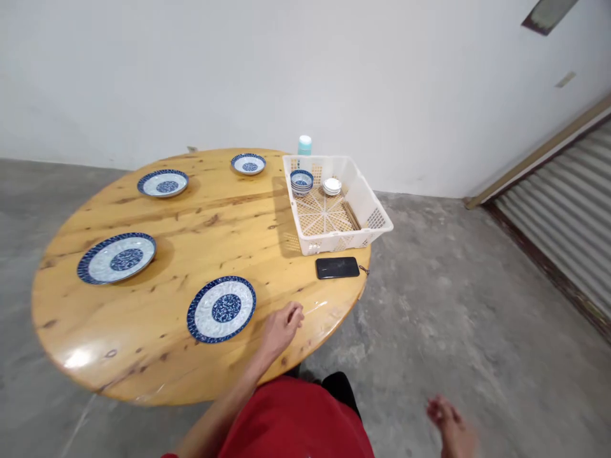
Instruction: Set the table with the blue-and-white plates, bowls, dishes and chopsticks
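My left hand (281, 327) rests on the round wooden table (157, 369) near its front edge, fingers curled in with nothing visible in them. It lies just right of the nearest blue-and-white plate (221, 308). My right hand (451, 426) hangs off the table at the lower right over the floor, blurred, so its fingers are unclear. A black phone (337, 268) lies beyond my left hand, in front of a white plastic basket (377, 219).
Three more blue-and-white plates sit at the left (117, 257), far left (163, 183) and back (249, 163). The basket holds stacked blue bowls (301, 181) and small white dishes (331, 186). A teal-capped container (304, 145) stands behind it. Concrete floor surrounds the table.
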The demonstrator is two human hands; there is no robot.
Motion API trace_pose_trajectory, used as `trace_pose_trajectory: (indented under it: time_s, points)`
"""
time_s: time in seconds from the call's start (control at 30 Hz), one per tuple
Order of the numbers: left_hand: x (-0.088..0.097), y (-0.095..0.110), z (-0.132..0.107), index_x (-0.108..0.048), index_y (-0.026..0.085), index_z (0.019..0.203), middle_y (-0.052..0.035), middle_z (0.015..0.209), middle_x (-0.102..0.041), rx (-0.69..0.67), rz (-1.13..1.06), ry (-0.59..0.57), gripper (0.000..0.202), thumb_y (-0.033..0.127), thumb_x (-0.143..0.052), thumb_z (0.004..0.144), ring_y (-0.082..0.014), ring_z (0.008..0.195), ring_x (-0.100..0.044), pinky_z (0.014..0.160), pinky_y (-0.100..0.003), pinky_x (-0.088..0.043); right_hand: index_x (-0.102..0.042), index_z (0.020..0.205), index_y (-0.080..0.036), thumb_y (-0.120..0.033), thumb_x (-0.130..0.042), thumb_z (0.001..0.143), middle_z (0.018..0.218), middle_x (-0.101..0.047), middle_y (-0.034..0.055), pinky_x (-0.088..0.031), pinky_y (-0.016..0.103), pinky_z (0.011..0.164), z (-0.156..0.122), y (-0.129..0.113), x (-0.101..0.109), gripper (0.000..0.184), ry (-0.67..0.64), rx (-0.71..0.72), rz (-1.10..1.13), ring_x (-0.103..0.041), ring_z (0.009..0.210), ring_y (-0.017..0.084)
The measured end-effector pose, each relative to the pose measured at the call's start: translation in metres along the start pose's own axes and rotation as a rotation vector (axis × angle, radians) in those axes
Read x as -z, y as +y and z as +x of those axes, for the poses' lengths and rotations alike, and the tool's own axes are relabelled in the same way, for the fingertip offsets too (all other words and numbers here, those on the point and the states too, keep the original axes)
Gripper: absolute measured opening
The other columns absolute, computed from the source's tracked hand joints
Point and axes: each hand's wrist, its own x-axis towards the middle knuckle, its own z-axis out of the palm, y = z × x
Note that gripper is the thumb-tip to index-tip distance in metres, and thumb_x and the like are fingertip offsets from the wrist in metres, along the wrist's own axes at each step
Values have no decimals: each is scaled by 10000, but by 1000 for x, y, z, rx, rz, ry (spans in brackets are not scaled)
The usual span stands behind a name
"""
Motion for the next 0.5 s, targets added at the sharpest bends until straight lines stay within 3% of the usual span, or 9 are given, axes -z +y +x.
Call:
trace_pose_trajectory:
  time_s: [0.07,0.13,0.23,0.3,0.4,0.5]
  points:
    - [24,9,22,-606,226,982,-24,891,-727,-38,-39,101,285,421,-401,943,-166,802,-682,764,-269,-511,-597,782,-409,-753,-483,749,707,-711,47,-564,586,854,52,-17,8,364,186,-130,88,-732,827,389]
    - [50,23,46,-614,212,1057,-48,965,-732,-82,-75,221,327,452,-426,939,-188,862,-692,788,-300,-534,-618,900,-365,-656,-590,725,902,-743,95,-532,551,977,102,-57,23,340,184,-67,155,-720,976,370]
    - [88,52,81,-604,185,1147,-86,1083,-720,-165,-98,379,384,463,-444,936,-208,948,-699,819,-329,-553,-628,1010,-340,-570,-583,784,1073,-726,120,-556,501,972,167,-150,39,325,183,183,179,-717,996,330]
    - [107,78,102,-587,181,1203,-101,1156,-697,-249,-96,443,396,440,-445,939,-213,1007,-692,851,-331,-552,-640,1020,-370,-518,-570,840,1089,-724,111,-565,454,942,204,-220,37,242,152,356,153,-719,953,299]
    - [124,122,136,-580,177,1227,-96,1180,-679,-337,-57,435,381,390,-456,937,-215,1064,-669,917,-346,-532,-653,1041,-366,-407,-546,916,1090,-718,86,-562,383,883,256,-315,9,170,-38,553,151,-705,870,233]
    - [126,161,182,-585,168,1215,-86,1173,-664,-294,-70,429,357,343,-452,934,-218,1104,-633,978,-383,-502,-648,1009,-271,-249,-542,933,996,-713,75,-558,337,775,308,-388,-43,133,-274,632,210,-676,756,171]
